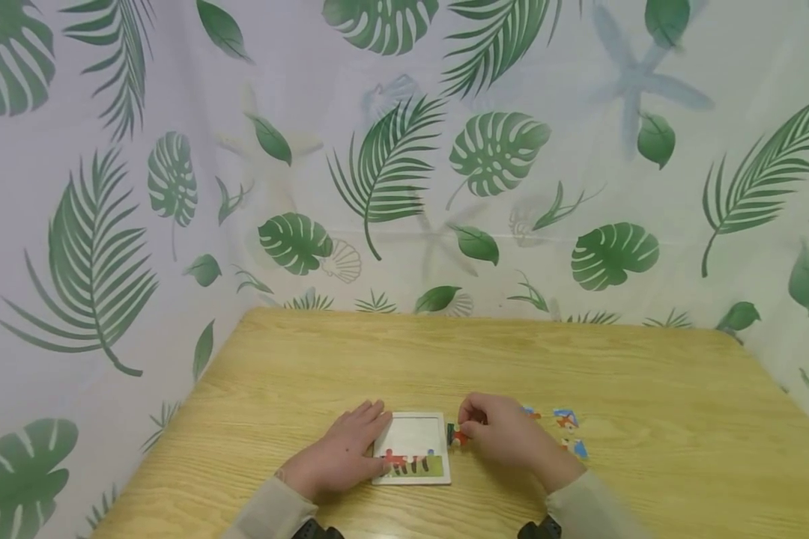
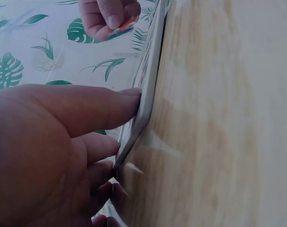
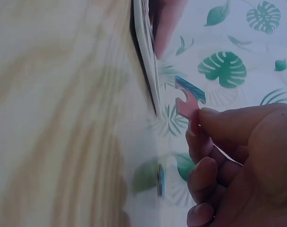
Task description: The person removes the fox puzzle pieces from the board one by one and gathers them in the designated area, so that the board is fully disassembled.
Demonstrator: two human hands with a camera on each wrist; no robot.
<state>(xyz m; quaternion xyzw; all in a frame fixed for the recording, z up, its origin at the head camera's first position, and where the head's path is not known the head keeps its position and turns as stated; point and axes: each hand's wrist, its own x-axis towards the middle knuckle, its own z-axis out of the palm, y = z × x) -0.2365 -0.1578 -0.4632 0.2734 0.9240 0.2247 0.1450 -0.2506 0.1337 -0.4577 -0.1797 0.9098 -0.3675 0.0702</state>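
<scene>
A square white puzzle tray [image 1: 411, 433] lies on the table, with joined jigsaw pieces [image 1: 419, 467] in green, red and dark stripes along its near side. My left hand [image 1: 347, 451] rests at the tray's left edge, fingers stretched along it and the thumb over the near left corner. In the left wrist view that thumb [image 2: 110, 109] presses at the rim. Just right of the tray, my right hand [image 1: 505, 430] pinches a red and dark green jigsaw piece [image 1: 455, 436] between thumb and fingers. The right wrist view shows this piece [image 3: 192, 102] upright, its knobs and notches visible.
Beyond the right hand lie several loose jigsaw pieces, among them a blue and orange one [image 1: 566, 419] and another [image 1: 577, 448] nearer me. One is partly hidden by the hand. The wooden table [image 1: 350, 352] ends at a leaf-patterned cloth [image 1: 404, 277] behind.
</scene>
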